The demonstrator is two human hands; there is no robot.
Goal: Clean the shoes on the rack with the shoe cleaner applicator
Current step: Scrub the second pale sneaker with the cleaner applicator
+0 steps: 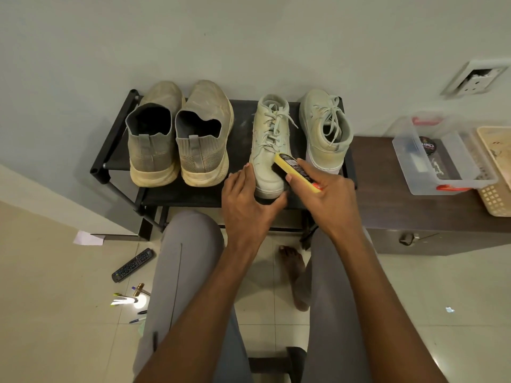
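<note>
- I am on the third of four shoes by my reckoning — my right hand (329,194) holds the yellow brush (297,172) in a closed grip, fingers curled over its back, thumb on the near side.
- The brush's dark bristles press against the right flank of the laced shoe (269,150), low down near the sole at the end nearest me.
- My left hand (246,205) steadies that shoe: the fingers lie fairly straight along its left side while the thumb wraps under its near end, so it is a loose cradling grip, not a tight one.
- The laced shoe stands on the top shelf of the black rack (116,150), its long axis running away from me toward the wall; I cannot tell for certain which end is the toe.
- The brush lies slantwise — long axis from upper left to lower right, the far end pointing up toward the laces, the near end tucked in my palm.
- Whether the two slip-on shoes (179,139) on the left are done I cannot say; they look yellowed and grubby, so I judge they may need work.
- The other laced shoe (326,131), just right of mine, looks untouched, its sole edge discoloured.
- So much is left: finish this flank, then likely the rest.
</note>
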